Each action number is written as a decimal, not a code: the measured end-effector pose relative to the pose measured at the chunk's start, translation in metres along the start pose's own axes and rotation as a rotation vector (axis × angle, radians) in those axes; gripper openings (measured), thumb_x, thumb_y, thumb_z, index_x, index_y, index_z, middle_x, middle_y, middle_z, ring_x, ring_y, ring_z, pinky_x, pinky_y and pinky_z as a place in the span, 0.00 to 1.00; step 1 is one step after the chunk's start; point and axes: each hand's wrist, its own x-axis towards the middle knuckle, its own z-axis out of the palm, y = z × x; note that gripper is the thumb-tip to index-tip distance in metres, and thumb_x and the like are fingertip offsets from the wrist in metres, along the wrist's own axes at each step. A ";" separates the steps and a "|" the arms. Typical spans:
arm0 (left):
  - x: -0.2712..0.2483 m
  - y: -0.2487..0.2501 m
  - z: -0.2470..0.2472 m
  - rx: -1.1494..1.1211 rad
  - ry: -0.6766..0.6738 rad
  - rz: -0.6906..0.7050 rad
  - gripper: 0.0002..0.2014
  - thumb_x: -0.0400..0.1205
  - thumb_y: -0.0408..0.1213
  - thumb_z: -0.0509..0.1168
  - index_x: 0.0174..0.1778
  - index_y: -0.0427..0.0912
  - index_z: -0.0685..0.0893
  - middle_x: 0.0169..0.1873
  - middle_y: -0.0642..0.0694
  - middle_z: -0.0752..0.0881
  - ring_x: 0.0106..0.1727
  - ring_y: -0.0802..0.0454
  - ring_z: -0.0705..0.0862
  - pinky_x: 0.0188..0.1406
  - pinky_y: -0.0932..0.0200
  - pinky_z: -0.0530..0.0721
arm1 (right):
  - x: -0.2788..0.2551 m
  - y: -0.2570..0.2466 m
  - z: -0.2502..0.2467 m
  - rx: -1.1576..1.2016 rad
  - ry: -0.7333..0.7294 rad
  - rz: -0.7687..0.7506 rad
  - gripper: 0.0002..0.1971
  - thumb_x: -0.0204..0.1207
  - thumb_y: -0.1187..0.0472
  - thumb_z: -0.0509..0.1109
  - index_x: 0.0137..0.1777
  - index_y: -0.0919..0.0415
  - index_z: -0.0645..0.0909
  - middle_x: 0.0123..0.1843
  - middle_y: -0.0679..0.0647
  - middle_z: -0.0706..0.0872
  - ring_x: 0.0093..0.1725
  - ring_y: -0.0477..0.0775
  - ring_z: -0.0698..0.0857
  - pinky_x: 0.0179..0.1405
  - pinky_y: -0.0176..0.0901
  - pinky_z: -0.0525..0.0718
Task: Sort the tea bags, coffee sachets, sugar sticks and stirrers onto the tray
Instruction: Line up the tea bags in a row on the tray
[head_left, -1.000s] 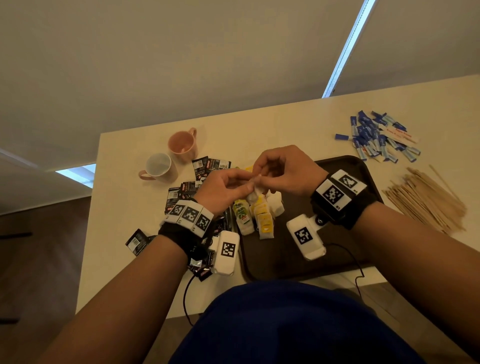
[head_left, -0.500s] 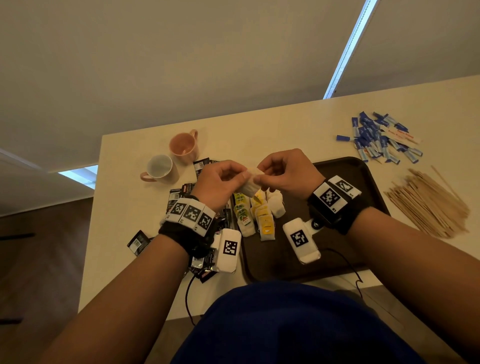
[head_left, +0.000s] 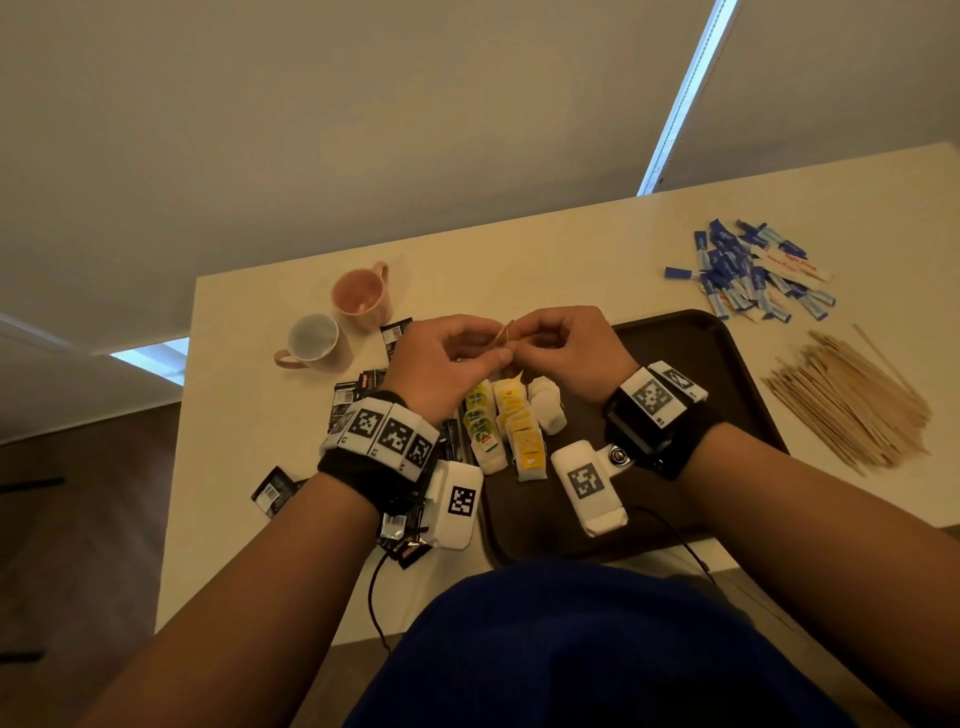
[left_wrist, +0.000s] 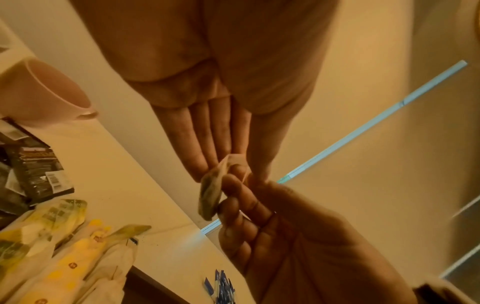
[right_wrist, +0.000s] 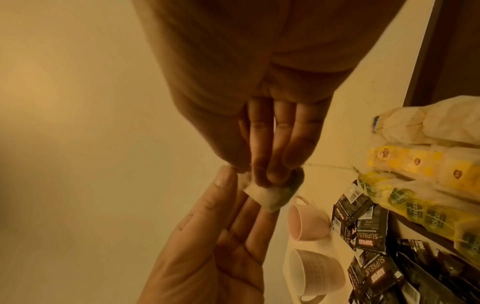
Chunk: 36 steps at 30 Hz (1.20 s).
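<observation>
Both hands meet in the air above the far left part of the dark brown tray (head_left: 727, 364). My left hand (head_left: 447, 364) and my right hand (head_left: 566, 348) pinch one small pale tea bag (left_wrist: 211, 195) (right_wrist: 270, 195) between their fingertips; only its thin edge (head_left: 506, 332) shows in the head view. Rows of yellow, green-labelled and white tea bags (head_left: 511, 426) lie on the tray's left side below the hands. Black coffee sachets (head_left: 358, 395) lie left of the tray. Blue sugar sticks (head_left: 748, 270) and wooden stirrers (head_left: 847, 400) lie to the tray's right.
A pink mug (head_left: 361, 293) and a white mug (head_left: 314, 340) stand at the table's far left. One coffee sachet (head_left: 272, 491) lies apart near the left edge. The tray's right half is bare. A cable hangs over the table's near edge.
Both hands have lifted the tea bag away from the tray's rows and turned it, so it now shows edge-on between the fingertips.
</observation>
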 end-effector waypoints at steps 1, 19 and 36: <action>0.001 -0.001 0.000 -0.017 0.022 -0.011 0.11 0.77 0.34 0.77 0.54 0.45 0.90 0.47 0.50 0.92 0.50 0.58 0.91 0.55 0.62 0.88 | -0.001 0.000 -0.001 -0.011 -0.016 -0.010 0.09 0.75 0.68 0.76 0.52 0.71 0.86 0.41 0.64 0.90 0.37 0.58 0.90 0.34 0.44 0.88; 0.008 0.017 -0.002 -0.558 0.162 -0.241 0.06 0.82 0.27 0.69 0.53 0.32 0.88 0.46 0.40 0.92 0.52 0.42 0.91 0.54 0.46 0.90 | -0.018 0.030 0.007 -0.071 -0.137 0.031 0.07 0.76 0.61 0.76 0.47 0.66 0.91 0.43 0.55 0.93 0.46 0.54 0.91 0.53 0.44 0.88; 0.006 0.024 -0.007 -0.694 0.121 -0.292 0.04 0.82 0.29 0.68 0.49 0.37 0.87 0.44 0.43 0.93 0.48 0.47 0.92 0.48 0.53 0.91 | -0.025 0.045 0.010 0.001 -0.174 0.228 0.08 0.79 0.76 0.66 0.53 0.68 0.83 0.38 0.65 0.87 0.43 0.51 0.92 0.43 0.39 0.90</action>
